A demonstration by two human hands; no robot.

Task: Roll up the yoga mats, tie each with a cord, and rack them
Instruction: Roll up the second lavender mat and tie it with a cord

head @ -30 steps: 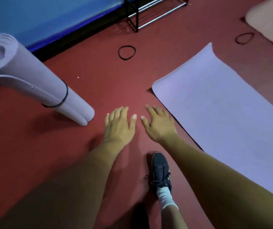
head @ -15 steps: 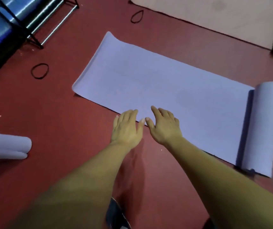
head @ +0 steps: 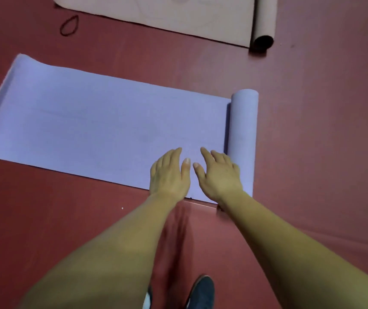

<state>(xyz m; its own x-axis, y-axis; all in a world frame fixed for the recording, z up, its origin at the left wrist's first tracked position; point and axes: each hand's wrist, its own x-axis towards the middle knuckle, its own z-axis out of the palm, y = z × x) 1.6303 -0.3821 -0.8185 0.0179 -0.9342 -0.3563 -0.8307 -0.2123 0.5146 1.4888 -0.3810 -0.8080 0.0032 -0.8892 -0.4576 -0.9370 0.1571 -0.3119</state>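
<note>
My left hand (head: 170, 175) and right hand (head: 218, 175) reach out flat, fingers straight, gripping nothing, apparently just over the lilac foam yoga mat (head: 102, 130) on the red floor (head: 323, 152); its right end forms a roll (head: 243, 121), bare floor beyond it.

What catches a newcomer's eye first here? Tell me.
The lavender yoga mat lies spread across the red floor, its right end rolled up. The left hand and right hand, both open, reach over its near edge beside that roll. Behind lie a beige mat, also part-rolled, and a black cord loop.
</note>
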